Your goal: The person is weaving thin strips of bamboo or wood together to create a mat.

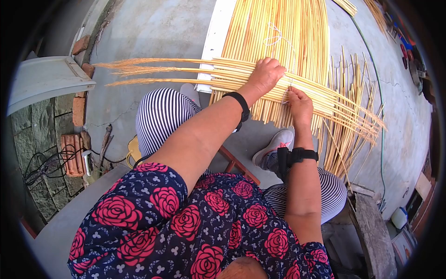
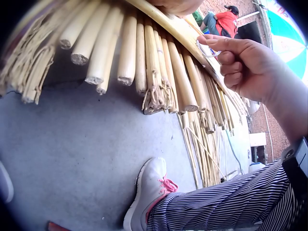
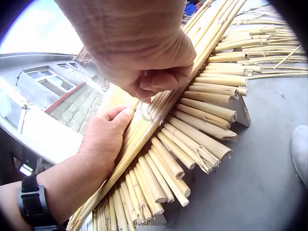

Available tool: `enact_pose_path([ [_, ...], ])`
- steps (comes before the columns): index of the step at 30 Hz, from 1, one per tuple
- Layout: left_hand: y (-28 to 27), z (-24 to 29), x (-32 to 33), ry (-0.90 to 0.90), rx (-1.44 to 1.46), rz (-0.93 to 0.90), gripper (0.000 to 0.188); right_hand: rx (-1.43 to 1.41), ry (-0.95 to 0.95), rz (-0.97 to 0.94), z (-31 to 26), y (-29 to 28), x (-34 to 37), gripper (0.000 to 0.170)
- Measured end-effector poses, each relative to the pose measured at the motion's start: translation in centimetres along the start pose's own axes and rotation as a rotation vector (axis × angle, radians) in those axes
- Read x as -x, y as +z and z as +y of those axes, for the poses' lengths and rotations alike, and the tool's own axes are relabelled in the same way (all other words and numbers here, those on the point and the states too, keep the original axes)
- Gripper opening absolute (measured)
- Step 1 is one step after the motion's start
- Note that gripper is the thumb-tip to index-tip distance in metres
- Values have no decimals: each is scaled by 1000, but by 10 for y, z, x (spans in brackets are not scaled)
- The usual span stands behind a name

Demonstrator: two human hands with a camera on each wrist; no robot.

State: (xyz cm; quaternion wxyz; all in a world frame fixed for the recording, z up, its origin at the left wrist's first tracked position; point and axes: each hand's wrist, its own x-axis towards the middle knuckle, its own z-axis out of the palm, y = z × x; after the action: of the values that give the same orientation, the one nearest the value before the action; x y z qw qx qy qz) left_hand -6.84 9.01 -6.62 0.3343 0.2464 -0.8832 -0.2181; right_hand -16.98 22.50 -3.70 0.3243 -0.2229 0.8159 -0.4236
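Long pale reed stalks (image 1: 223, 69), some with feathery tips, lie crosswise over the near end of a mat of reeds (image 1: 278, 28). My left hand (image 1: 267, 74) holds these crosswise stalks down against the mat; its thumb lies along them in the right wrist view. Just to its right, my right hand (image 1: 300, 106) pinches a thin white string (image 2: 211, 52) between thumb and forefinger at the near side of the bundle. More of that string loops loosely across the mat. Cut reed ends (image 3: 207, 134) jut out below the crosswise stalks.
A white board (image 1: 214, 37) runs under the mat's left side. Loose reeds (image 1: 346, 111) are piled on the concrete floor at right, by a green hose (image 1: 382, 153). A grey shoe (image 2: 151, 187) stands below the mat. Another person (image 2: 225, 23) appears in the background.
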Motion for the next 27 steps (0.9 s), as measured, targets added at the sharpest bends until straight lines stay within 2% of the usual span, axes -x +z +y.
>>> enact_pose_path([
  [5,1,-1,0,16,-10,7,11,-25,11,-8,-1,3,-7,24],
  [11,-2,1,1,7,-34,-15,12,-316,90,4,-15,11,8,21],
  [27,-6,3,-3,6,-64,-38,12,-66,43,126,-3,19,0,23],
])
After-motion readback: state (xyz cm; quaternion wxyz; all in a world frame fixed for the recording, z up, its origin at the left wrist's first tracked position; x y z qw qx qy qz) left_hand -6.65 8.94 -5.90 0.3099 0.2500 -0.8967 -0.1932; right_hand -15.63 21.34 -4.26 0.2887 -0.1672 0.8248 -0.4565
